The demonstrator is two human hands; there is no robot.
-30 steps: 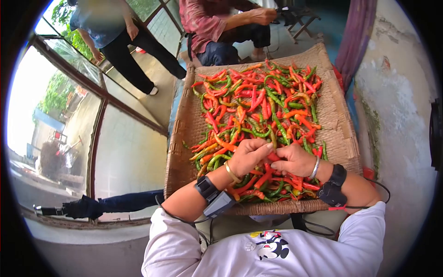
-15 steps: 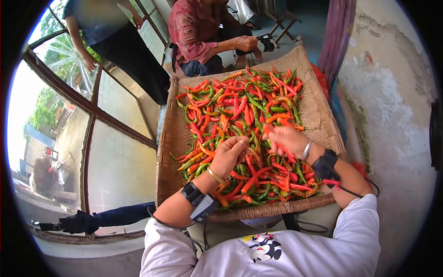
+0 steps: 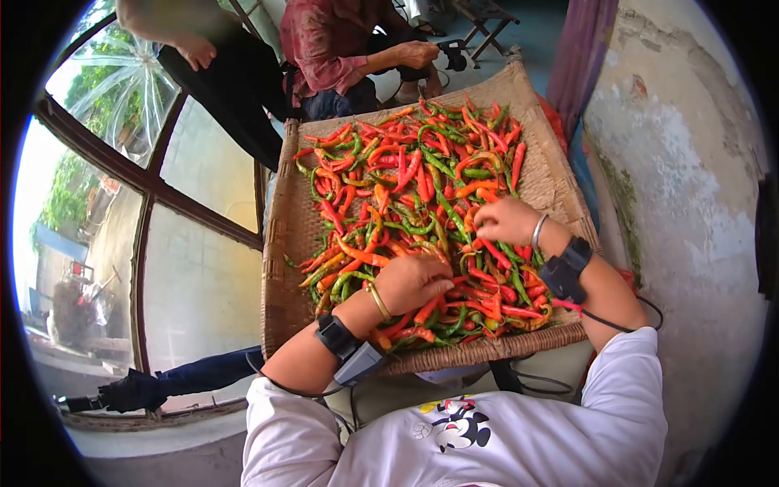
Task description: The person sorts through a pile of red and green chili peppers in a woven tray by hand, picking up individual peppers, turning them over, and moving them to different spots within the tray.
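Observation:
Red, green and orange chili peppers [image 3: 414,174] lie heaped across a woven bamboo tray [image 3: 280,268]. Low over the near middle of the heap is my left hand [image 3: 412,284], its fingers curled down and the thumb close to them; what they hold, if anything, is hidden. Farther to the right, my right hand [image 3: 513,221] reaches down with bent fingers, the tips drawn together against the peppers beside an orange one [image 3: 477,188]. Its grip is hidden by the hand itself. Each wrist wears a bangle and a black strapped device.
A seated person in a red patterned shirt [image 3: 324,49] is beyond the tray, holding a black device [image 3: 454,55]. Another person in dark trousers [image 3: 227,81] stands at the left by the framed window [image 3: 154,191]. A folded umbrella [image 3: 203,373] lies left; a worn wall [image 3: 682,195] rises right.
My left hand has lowered onto the peppers and turned knuckles up. My right hand, blurred with a red chili pepper before, has moved down to the heap. The whole view has shifted slightly.

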